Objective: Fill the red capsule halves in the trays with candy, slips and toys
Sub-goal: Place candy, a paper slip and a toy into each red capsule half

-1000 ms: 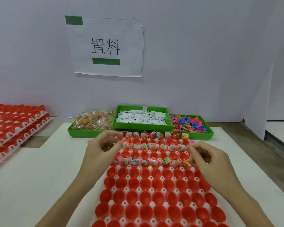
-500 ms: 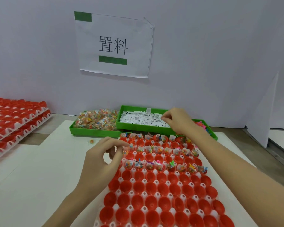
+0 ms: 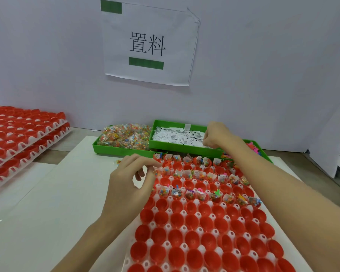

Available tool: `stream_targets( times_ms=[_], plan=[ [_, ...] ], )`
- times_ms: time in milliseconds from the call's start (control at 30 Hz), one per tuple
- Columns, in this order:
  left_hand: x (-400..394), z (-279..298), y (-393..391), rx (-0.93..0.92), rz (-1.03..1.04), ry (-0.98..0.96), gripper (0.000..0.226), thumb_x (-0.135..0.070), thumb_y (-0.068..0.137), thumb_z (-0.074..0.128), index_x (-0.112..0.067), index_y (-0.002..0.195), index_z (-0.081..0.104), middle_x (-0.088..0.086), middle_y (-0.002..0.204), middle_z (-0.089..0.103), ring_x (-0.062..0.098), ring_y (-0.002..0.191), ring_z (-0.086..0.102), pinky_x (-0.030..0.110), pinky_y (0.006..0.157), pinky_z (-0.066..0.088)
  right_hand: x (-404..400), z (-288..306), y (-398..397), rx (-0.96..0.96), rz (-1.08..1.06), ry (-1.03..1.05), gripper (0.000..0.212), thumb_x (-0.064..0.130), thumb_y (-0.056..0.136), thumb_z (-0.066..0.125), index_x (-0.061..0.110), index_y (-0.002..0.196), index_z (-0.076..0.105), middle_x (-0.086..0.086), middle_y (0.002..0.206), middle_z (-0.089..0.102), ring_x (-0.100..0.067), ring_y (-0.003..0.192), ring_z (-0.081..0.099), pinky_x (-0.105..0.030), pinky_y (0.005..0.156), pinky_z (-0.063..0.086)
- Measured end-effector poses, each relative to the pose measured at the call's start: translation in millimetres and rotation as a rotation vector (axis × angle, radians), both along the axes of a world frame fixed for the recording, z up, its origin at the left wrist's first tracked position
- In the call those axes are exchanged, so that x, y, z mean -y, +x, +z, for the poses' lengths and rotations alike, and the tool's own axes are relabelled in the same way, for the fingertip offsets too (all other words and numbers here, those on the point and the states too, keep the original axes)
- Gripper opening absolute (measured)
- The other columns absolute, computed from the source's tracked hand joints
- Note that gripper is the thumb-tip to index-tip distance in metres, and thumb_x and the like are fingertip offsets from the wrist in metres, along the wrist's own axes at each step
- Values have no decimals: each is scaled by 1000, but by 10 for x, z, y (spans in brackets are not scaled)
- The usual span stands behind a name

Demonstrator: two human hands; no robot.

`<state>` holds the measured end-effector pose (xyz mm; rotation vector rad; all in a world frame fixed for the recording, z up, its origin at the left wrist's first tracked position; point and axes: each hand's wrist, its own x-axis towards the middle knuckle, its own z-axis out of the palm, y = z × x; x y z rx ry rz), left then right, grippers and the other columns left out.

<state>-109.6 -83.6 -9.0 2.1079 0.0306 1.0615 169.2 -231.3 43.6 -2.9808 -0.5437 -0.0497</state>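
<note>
tray of red capsule halves [image 3: 204,228] on the white table [image 3: 47,213], far rows filled, near rows bare | left hand [image 3: 130,185] at tray's left edge, fingers curled, contents cannot tell | right hand [image 3: 216,136] curled, fingertips among paper slips [image 3: 177,137] in middle green bin [image 3: 185,149] | candy bin [image 3: 124,137] left, toy bin [image 3: 257,148] right | stacked red trays [image 3: 18,138] far left

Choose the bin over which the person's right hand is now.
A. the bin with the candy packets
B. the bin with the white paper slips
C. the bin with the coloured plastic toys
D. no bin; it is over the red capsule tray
B. The right hand is at the right end of the middle green bin, its curled fingers down among the white paper slips.
</note>
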Motion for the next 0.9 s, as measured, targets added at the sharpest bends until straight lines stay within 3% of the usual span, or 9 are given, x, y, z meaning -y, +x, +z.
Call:
stream_targets(
  times_ms=[100, 233, 367, 467, 567, 733, 833, 900],
  plan=[
    [0, -3, 9, -11, -18, -65, 27, 2, 92, 69, -24, 95, 77, -11, 85, 67, 18, 74, 58, 16, 68, 46, 112, 24, -80, 29, 31, 163, 14, 7, 93, 66, 5, 100, 78, -9, 113, 75, -17, 84, 66, -30, 71, 56],
    [3, -12, 17, -37, -74, -181, 27, 1, 92, 69, -24, 97, 78, -8, 87, 71, 19, 80, 67, 23, 73, 55, 286, 95, -374, 81, 107, 555, 14, 19, 96, 69, 11, 102, 79, -3, 98, 76, -4, 71, 61, -21, 71, 46],
    [40, 26, 0, -85, -143, -343, 25, 0, 90, 73, -23, 95, 81, -7, 85, 77, 12, 79, 72, 14, 72, 54, 424, 67, -884, -28, 208, 819, 10, 21, 94, 72, 20, 101, 79, 9, 81, 75, -1, 59, 65, -13, 56, 49],
    [87, 68, -28, -136, -230, -463, 20, -6, 88, 77, -25, 92, 82, -3, 84, 79, 11, 77, 74, 16, 72, 57, 518, -30, -1353, -120, 265, 959, 12, 17, 91, 75, 23, 100, 80, 10, 83, 77, -5, 63, 69, -14, 62, 54],
    [131, 111, -56, -192, -348, -500, 14, -15, 85, 80, -25, 93, 82, 1, 88, 80, 16, 79, 77, 22, 75, 60, 579, -146, -1756, -137, 303, 1017, 12, 17, 90, 76, 26, 98, 80, 13, 87, 77, -8, 71, 72, -17, 67, 57],
    [195, 125, -77, -241, -402, -443, 8, -20, 84, 80, -25, 88, 82, 1, 90, 79, 15, 85, 75, 23, 78, 60, 622, -267, -2104, -9, 311, 993, 16, 16, 92, 74, 29, 98, 79, 19, 90, 75, -4, 85, 71, -17, 75, 56],
    [207, 132, -89, -280, -482, -477, 10, -23, 80, 81, -19, 89, 82, 4, 97, 78, 18, 91, 75, 23, 82, 59, 631, -257, -2181, -19, 343, 972, 16, 16, 93, 73, 31, 98, 78, 18, 90, 75, -6, 85, 72, -22, 74, 58],
    [224, 147, -101, -307, -526, -504, 10, -21, 79, 82, -20, 88, 83, 4, 96, 80, 17, 90, 77, 19, 80, 58, 624, -247, -2213, -4, 348, 954, 14, 18, 91, 75, 31, 95, 77, 19, 87, 74, -5, 83, 71, -18, 72, 57]
  ],
)
